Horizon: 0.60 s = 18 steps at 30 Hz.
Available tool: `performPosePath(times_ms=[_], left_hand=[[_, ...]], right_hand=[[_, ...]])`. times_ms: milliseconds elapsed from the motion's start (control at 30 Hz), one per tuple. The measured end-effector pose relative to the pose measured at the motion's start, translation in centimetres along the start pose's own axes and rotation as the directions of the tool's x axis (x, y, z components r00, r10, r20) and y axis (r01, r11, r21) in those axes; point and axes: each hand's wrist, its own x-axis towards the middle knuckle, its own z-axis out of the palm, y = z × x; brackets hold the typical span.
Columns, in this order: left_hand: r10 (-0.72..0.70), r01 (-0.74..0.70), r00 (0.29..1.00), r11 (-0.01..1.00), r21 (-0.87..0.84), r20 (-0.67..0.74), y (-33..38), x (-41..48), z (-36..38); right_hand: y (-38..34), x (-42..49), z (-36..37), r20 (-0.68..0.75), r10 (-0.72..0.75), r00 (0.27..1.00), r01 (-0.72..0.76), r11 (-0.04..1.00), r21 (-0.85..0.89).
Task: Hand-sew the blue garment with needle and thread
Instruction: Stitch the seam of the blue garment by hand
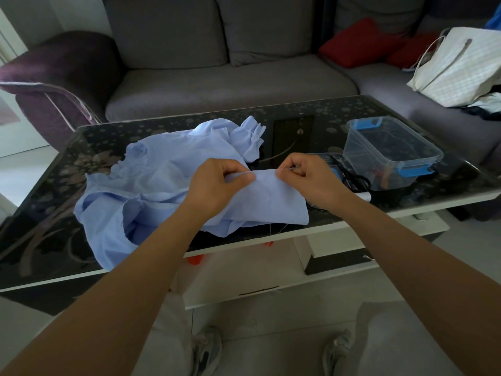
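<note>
Grey fabric sofa (230,85) fills the background, with red cushions (357,42) and a white striped tote bag (458,66) toward 1 and 2 o'clock. In front of it stands a dark glass-topped table with a floral pattern (54,207), and on this lies the light blue cloth garment (151,191), crumpled from the centre out toward 9 o'clock.

The left hand (219,183) pinches the garment's raised folded edge (265,173) between thumb and curled fingers. The right hand (306,177), just beside it at 3 o'clock, pinches the same edge. A thin pale sliver shows at the right fingertips; it may be the needle or a strand of thread, but it is too fine to tell. Loose thread ends (271,229) hang from the cloth's lower border at 6 o'clock.

That short stretch of edge runs from 9 to 3 o'clock between the two hands, held taut and lifted off the glass. The right hand sits at its 3 o'clock end, so any stitch would likely travel along this line toward the left hand, which acts as the anchor.

At 2 o'clock from the hands stands a clear plastic box with blue clips (423,147), and black-handled scissors (357,183) lie just beside its near wall.
</note>
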Motion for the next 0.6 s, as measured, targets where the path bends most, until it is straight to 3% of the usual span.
performPosePath(times_ms=[333,600], left_hand=[[0.023,-0.023,1.0,0.999,0.043,0.001,-0.05,0.19,0.03],[0.01,-0.009,1.0,0.998,-0.059,0.022,0.44,0.39,0.66]], right_hand=[[0.27,-0.12,-0.07,0.002,-0.007,1.0,0.007,0.999,0.05],[0.43,-0.16,0.15,0.033,-0.017,0.999,0.014,0.997,0.079]])
